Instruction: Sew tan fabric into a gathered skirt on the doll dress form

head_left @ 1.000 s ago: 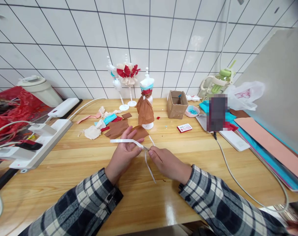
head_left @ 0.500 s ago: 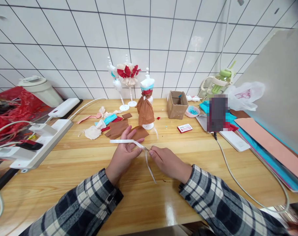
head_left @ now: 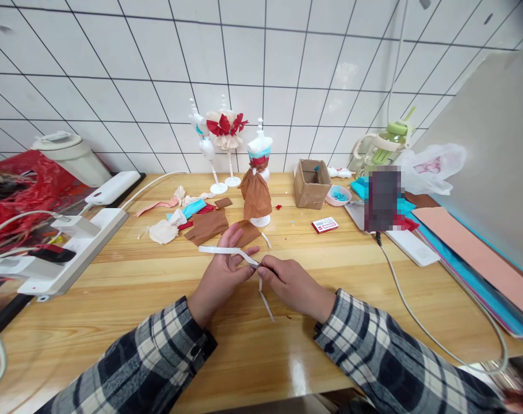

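Observation:
My left hand [head_left: 220, 279] pinches a narrow white strip [head_left: 220, 250] between thumb and finger, its other fingers spread. The strip's flat end sticks out leftward over the palm. Close by on the right, my right hand [head_left: 293, 284] is closed, its fingertips meeting the strip. A thin metal tool, mostly hidden, shows at those fingertips; its kind cannot be made out. Below the hands hangs or lies a second thin white piece [head_left: 267, 305]. Beyond them stands a small white dress form [head_left: 260, 141] wearing a brown skirt [head_left: 256, 195] with blue and red bands.
Brown paper pieces [head_left: 207, 225] and cloth scraps [head_left: 163, 232] lie behind my left hand. Two more dress forms [head_left: 226, 129] stand near the wall. A cardboard box [head_left: 312, 192], a small red-and-white box [head_left: 324, 225] and a pink dish [head_left: 338, 195] are right. A power strip [head_left: 88, 241] sits left.
The white strip and my left hand's fingers have shifted slightly right, closer to my right fingertips. The metal tool shows less now. A short white piece behind the hands has moved slightly.

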